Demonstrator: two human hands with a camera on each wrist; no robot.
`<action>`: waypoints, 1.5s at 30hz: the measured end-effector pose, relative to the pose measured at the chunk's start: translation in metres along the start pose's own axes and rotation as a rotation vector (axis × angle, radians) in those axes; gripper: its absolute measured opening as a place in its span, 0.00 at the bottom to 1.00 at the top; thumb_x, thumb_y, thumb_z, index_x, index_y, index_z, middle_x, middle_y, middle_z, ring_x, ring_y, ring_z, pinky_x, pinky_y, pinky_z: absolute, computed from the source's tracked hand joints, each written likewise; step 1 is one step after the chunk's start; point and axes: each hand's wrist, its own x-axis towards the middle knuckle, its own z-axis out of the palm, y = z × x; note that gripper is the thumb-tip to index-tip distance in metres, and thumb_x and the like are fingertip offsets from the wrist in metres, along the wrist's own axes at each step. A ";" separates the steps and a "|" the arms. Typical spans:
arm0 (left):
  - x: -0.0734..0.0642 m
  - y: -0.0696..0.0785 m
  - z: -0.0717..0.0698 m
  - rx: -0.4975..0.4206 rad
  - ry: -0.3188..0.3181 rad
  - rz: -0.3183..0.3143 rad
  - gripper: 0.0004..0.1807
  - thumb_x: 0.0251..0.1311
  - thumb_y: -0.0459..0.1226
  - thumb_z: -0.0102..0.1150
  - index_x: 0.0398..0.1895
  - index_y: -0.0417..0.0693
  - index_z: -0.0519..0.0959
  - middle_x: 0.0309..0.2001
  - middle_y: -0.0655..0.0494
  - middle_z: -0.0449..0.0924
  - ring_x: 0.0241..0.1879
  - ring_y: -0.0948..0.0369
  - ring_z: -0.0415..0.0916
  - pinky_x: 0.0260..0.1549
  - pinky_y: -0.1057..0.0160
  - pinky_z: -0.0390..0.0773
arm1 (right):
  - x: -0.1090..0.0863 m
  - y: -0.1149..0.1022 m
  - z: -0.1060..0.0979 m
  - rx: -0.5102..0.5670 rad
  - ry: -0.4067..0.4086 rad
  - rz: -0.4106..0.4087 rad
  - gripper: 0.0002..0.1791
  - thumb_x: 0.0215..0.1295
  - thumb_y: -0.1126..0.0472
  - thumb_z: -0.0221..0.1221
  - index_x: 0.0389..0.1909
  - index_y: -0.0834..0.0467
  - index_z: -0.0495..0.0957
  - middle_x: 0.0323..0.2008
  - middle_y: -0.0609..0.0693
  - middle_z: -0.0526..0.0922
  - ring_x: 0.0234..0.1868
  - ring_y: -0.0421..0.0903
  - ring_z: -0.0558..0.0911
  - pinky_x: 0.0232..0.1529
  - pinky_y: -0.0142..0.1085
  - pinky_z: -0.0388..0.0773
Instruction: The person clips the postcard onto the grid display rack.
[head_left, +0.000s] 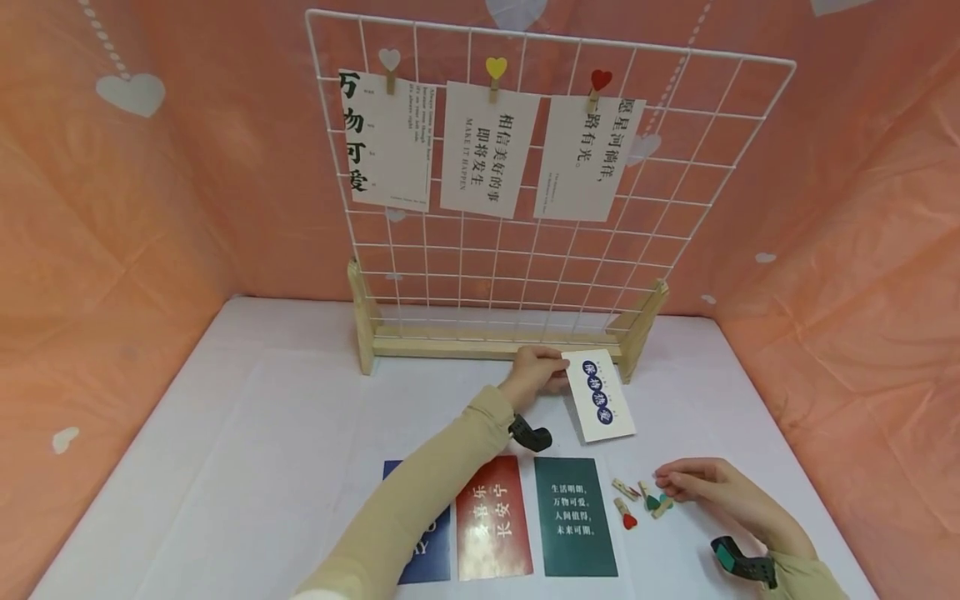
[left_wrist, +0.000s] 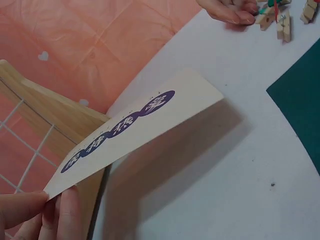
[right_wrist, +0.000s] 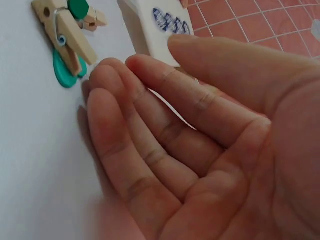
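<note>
My left hand (head_left: 534, 375) pinches a white card (head_left: 600, 396) by its upper left corner. Blue discs with white characters run down the card's face. In the left wrist view the card (left_wrist: 185, 110) tilts above the table and casts a shadow. My right hand (head_left: 723, 492) rests beside a small pile of wooden clothespins (head_left: 662, 507) with heart shapes on them. In the right wrist view its fingers (right_wrist: 165, 125) are loosely bent with nothing between them, close to a clothespin (right_wrist: 65, 35) with green pieces.
Behind my hands stands a white wire grid (head_left: 517, 267) on a wooden base (head_left: 450, 346). Three cards hang there under heart clothespins (head_left: 495, 75). Nearer me lie a blue card (head_left: 431, 550), partly under my left sleeve, a red card (head_left: 495, 517) and a green card (head_left: 576, 517).
</note>
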 end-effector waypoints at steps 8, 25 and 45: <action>-0.001 0.013 -0.007 -0.027 0.009 0.045 0.12 0.58 0.26 0.61 0.44 0.29 0.77 0.36 0.44 0.80 0.34 0.56 0.81 0.45 0.55 0.81 | -0.003 -0.003 -0.003 -0.040 0.000 0.014 0.21 0.73 0.64 0.49 0.56 0.78 0.68 0.51 0.66 0.78 0.47 0.42 0.81 0.48 0.30 0.78; -0.016 0.032 -0.010 -0.078 0.016 0.091 0.14 0.59 0.25 0.59 0.47 0.25 0.75 0.40 0.38 0.80 0.38 0.50 0.82 0.48 0.49 0.78 | -0.007 0.006 -0.002 -0.096 -0.031 -0.035 0.17 0.65 0.68 0.58 0.51 0.75 0.73 0.42 0.58 0.81 0.37 0.40 0.79 0.39 0.30 0.80; -0.021 0.034 -0.016 -0.077 0.035 0.099 0.12 0.60 0.25 0.59 0.46 0.26 0.76 0.38 0.43 0.79 0.31 0.60 0.80 0.45 0.55 0.81 | 0.003 0.006 -0.005 -0.146 -0.085 -0.104 0.15 0.63 0.69 0.60 0.49 0.71 0.76 0.37 0.52 0.82 0.34 0.38 0.78 0.35 0.29 0.79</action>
